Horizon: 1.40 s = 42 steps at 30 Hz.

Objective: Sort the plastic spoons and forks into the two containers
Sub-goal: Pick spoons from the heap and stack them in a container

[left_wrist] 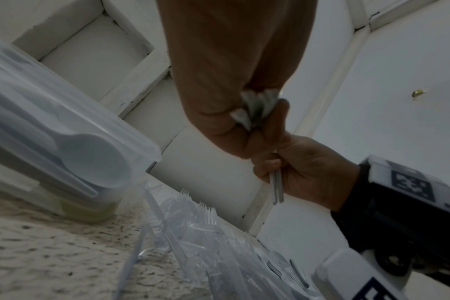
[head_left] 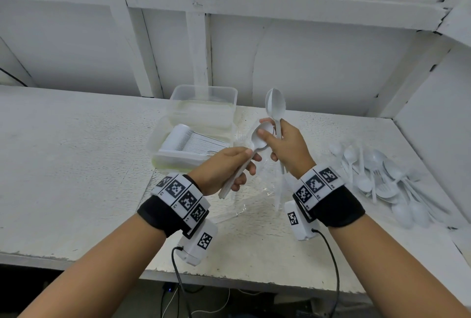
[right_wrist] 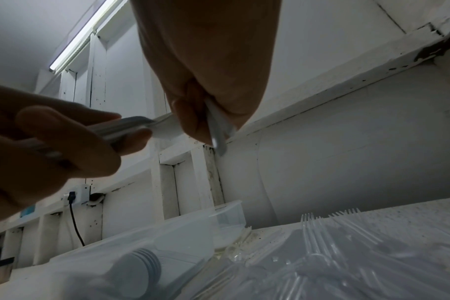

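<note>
Above the table, my left hand (head_left: 244,162) grips a stack of white plastic spoons (head_left: 260,139) by the handles. My right hand (head_left: 270,139) holds a couple of spoons (head_left: 275,103) upright, bowls up, and its thumb and fingertip touch the bowl of the left hand's stack. The right wrist view shows handles (right_wrist: 219,132) sticking out below the right hand (right_wrist: 200,121). The near clear container (head_left: 158,149) holds a row of nested spoons. Behind it, the far clear container (head_left: 204,93) looks empty. A loose pile of spoons and forks (head_left: 382,180) lies at the right.
A clear plastic bag with forks (head_left: 254,195) lies on the table under my hands; the tines (right_wrist: 321,229) show in the right wrist view. White walls close in behind and at the right. The table's front edge (head_left: 229,279) is near my forearms.
</note>
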Motion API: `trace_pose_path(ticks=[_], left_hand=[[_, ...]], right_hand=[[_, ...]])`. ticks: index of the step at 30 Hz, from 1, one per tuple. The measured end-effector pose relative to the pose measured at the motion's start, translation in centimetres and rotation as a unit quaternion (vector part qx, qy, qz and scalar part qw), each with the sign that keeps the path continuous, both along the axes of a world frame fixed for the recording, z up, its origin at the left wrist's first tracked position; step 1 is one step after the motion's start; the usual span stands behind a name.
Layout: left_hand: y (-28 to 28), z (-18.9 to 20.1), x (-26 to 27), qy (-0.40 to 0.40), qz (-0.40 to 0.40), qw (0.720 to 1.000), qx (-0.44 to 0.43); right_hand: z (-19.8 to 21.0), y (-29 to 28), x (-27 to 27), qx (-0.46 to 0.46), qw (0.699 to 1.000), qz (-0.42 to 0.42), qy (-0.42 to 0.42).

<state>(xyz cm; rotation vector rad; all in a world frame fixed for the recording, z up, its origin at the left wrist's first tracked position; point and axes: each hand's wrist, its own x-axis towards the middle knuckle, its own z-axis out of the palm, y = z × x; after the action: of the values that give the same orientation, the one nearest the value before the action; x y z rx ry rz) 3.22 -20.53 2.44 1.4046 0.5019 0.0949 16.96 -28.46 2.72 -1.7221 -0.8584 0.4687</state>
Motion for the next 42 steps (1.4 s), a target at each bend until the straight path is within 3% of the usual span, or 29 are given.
trace_pose_path(ticks=[14,20,32,42], left_hand=[[0.2,-0.7,0.7,0.022,0.048,0.996,-0.076],[0.7,-0.7,0.8,0.024,0.146,0.980,-0.136],[-0.5,-0.6,1.3,-0.068,0.209,0.963,-0.155],[-0.4,-0.3,0.7,-0.074,0.171,0.976,-0.117]], right_hand=[[0.0,0.2,0.0,-0.006,0.998,0.003,0.055],[-0.7,-0.1,-0.8,-0.038,0.997,-0.026,0.062],[-2.1,0.2,-3.4,0.024,0.998,-0.047,-0.037],[-1.4,0.0,-2.8,-0.011,0.994,-0.033,-0.106]])
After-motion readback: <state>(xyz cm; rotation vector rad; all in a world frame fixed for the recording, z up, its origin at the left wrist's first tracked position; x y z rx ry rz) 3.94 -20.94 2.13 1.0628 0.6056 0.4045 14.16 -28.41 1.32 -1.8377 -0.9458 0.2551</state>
